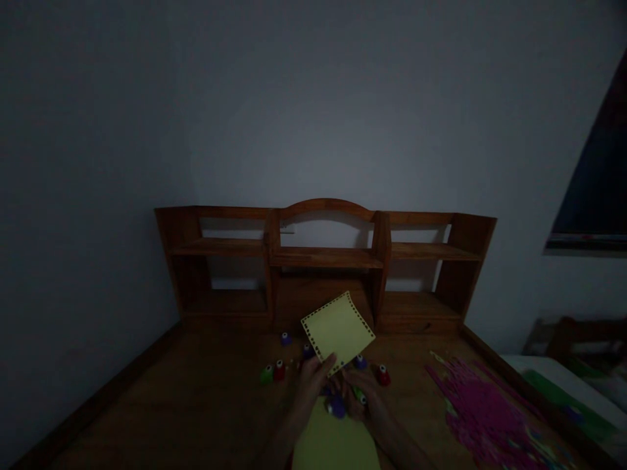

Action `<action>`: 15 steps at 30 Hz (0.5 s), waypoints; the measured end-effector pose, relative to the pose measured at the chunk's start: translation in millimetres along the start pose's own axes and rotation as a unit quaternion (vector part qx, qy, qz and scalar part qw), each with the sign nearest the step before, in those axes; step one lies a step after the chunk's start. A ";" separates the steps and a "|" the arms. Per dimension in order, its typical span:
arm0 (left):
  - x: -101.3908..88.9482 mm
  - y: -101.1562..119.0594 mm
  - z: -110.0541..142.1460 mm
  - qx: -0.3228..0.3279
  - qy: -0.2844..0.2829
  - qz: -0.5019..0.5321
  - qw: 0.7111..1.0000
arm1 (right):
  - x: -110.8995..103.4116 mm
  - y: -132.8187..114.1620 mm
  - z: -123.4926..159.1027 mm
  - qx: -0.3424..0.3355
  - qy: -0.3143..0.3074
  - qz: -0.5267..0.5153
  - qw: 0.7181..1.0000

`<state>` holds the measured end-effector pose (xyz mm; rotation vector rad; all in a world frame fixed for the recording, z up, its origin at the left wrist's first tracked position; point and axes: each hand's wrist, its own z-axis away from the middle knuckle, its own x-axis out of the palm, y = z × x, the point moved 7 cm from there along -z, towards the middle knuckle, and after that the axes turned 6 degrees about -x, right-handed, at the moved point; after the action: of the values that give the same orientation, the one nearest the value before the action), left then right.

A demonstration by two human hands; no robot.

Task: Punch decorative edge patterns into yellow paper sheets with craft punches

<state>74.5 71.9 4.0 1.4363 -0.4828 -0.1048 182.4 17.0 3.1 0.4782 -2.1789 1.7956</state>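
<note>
Yellow, dark-edged paper (340, 329) pinched in left fingers (328, 363).

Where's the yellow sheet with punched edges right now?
In the head view, the sheet is below and slightly right of centre, in the left hand, before the wooden shelf.

A wide stretch of wooden bench (147, 411) is lying open to the left, bounded by its raised left edge (112, 398). Ahead, a tilted yellow sheet (337, 328) is blocking the middle, and a wooden shelf unit (326, 258) is closing off the back. Small gadgets are crowding the hands — a green one (267, 373) and a red one (279, 372) at left, another red one (383, 376) at right. Beyond that, a bare strip is leaving passage before a sprawling pink heap (482, 408).
</note>
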 end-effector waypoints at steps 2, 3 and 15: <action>-8.5 -10.7 -9.4 -0.013 0.028 0.000 1.000 | -1.0 5.0 -0.6 0.010 -0.007 0.005 1.000; -13.1 -15.7 -13.4 -0.020 0.044 0.002 0.999 | -1.9 6.7 -1.5 0.013 -0.007 0.009 1.000; -14.7 -19.7 -19.6 0.004 0.051 0.005 0.999 | -2.3 2.5 0.3 0.032 -0.002 0.020 0.999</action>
<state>73.0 92.3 -19.9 1.4397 -0.4080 -0.0211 183.5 17.4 -0.2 0.4555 -2.1533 1.8925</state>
